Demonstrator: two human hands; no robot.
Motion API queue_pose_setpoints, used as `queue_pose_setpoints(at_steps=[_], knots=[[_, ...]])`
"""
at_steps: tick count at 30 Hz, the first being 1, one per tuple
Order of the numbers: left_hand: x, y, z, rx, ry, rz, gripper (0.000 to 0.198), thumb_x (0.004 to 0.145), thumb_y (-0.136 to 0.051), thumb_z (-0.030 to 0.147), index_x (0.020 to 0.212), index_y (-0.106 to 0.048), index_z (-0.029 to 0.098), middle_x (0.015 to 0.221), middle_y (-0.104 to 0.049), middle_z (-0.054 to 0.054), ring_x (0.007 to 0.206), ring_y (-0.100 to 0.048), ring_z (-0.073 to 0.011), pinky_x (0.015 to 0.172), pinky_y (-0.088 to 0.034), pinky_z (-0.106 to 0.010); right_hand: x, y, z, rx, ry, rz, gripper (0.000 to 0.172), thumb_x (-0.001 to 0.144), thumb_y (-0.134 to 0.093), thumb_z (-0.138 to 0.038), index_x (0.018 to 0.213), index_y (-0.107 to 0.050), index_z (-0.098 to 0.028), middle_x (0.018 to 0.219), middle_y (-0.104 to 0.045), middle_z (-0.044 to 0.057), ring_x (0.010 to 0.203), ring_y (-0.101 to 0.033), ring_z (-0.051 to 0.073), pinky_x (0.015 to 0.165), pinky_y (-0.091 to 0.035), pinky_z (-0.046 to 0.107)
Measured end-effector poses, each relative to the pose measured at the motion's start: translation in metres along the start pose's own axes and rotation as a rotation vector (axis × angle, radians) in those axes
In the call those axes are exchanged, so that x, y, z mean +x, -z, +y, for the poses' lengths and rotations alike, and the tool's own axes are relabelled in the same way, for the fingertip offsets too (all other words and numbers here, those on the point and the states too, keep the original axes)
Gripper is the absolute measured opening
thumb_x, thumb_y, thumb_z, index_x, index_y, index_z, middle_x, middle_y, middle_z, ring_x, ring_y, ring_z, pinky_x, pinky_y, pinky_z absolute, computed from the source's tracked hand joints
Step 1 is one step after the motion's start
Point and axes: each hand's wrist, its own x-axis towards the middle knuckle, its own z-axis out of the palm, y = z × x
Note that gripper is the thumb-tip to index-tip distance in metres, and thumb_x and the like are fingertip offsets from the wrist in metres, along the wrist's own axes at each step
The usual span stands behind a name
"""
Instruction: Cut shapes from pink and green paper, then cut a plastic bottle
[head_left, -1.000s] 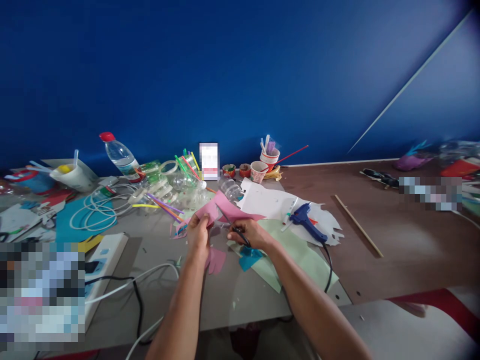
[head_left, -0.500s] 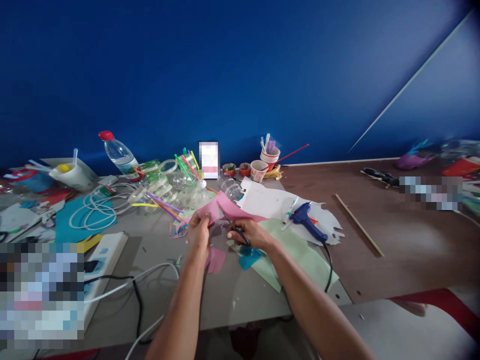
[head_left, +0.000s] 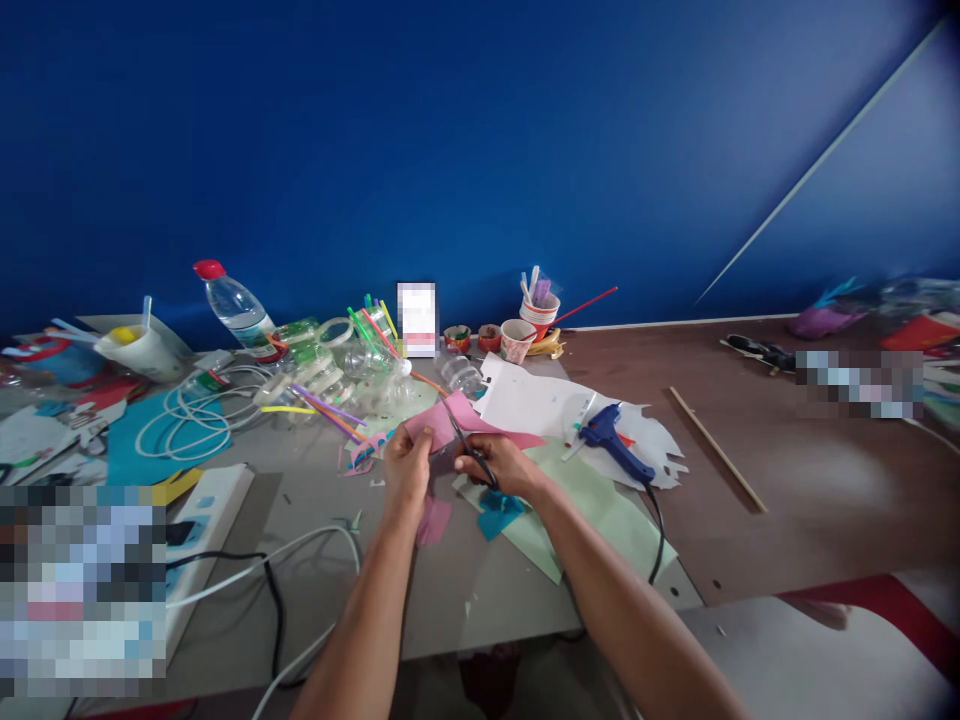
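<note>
My left hand (head_left: pixel 409 462) pinches a sheet of pink paper (head_left: pixel 433 424) between thumb and fingers. In my right hand (head_left: pixel 491 465) is a pair of scissors (head_left: pixel 459 432), its blades laid across the pink paper. The paper stretches to the right behind my right hand. Below my hands lie a small pink scrap (head_left: pixel 433 522) and a crumpled teal piece (head_left: pixel 501 517). A large pale green sheet (head_left: pixel 589 515) rests under and beside my right wrist. To the right, a blue glue gun (head_left: pixel 616 440) sits on torn white paper (head_left: pixel 517 395).
A red-capped bottle (head_left: pixel 236 310), clear plastic pieces and straws crowd the back left. Paper cups (head_left: pixel 517 340) and a phone (head_left: pixel 417 318) stand by the wall. A power strip (head_left: pixel 214 520) with cables is at left; a wooden stick (head_left: pixel 716 448) lies right.
My left hand has shifted slightly right, closer to my right hand, bringing the pink paper with it. The scissors now lie deeper across the paper.
</note>
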Motion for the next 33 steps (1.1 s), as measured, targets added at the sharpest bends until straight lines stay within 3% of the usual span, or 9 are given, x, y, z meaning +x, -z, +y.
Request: queue_pose_setpoints(at_steps=[5,16,23,29,33], knots=[[-0.001,0.000,0.000,0.058,-0.032,-0.030,0.013,0.066,-0.067,0.031,0.065,-0.063,0.019,0.057,-0.057,0.002,0.056,-0.050,-0.0136,0.055,-0.039,-0.024,0.001,0.001,0.003,-0.051,-0.017,0.013,0.040,0.077,-0.063,-0.057,0.089,-0.062,-0.018,0.062,-0.053,-0.003,0.056,-0.049,0.010,0.051,-0.037,0.021],[-0.001,0.001,-0.005,0.101,-0.039,-0.071,0.017,0.069,-0.065,0.034,0.071,-0.063,0.018,0.060,-0.058,0.002,0.060,-0.051,-0.0142,0.057,-0.039,-0.024,0.002,0.000,0.002,-0.072,-0.031,0.080,0.037,0.075,-0.065,-0.055,0.084,-0.061,-0.019,0.060,-0.051,-0.004,0.054,-0.046,0.011,0.050,-0.035,0.022],[0.000,0.002,-0.005,0.092,-0.032,-0.071,0.017,0.068,-0.066,0.035,0.070,-0.063,0.017,0.061,-0.058,0.003,0.059,-0.050,-0.0128,0.058,-0.039,-0.024,0.002,0.000,0.001,0.097,-0.033,0.129,0.035,0.074,-0.066,-0.052,0.077,-0.059,-0.019,0.054,-0.050,-0.004,0.050,-0.044,0.011,0.047,-0.033,0.023],[-0.004,0.000,-0.001,0.051,0.073,-0.285,0.025,0.065,-0.072,0.036,0.080,-0.068,0.016,0.071,-0.066,-0.002,0.066,-0.058,-0.0167,0.062,-0.043,-0.026,0.004,0.007,0.005,0.449,0.114,0.366,0.045,0.075,-0.066,-0.050,0.105,-0.057,-0.018,0.074,-0.059,0.000,0.061,-0.050,0.012,0.055,-0.039,0.024],[-0.006,0.000,-0.001,0.053,0.111,-0.410,0.036,0.062,-0.077,0.031,0.094,-0.069,0.017,0.082,-0.070,-0.004,0.076,-0.062,-0.0193,0.067,-0.046,-0.027,0.005,0.009,0.004,0.536,0.095,0.376,0.045,0.067,-0.073,-0.039,0.104,-0.058,-0.017,0.074,-0.055,-0.003,0.061,-0.047,0.010,0.057,-0.037,0.024]])
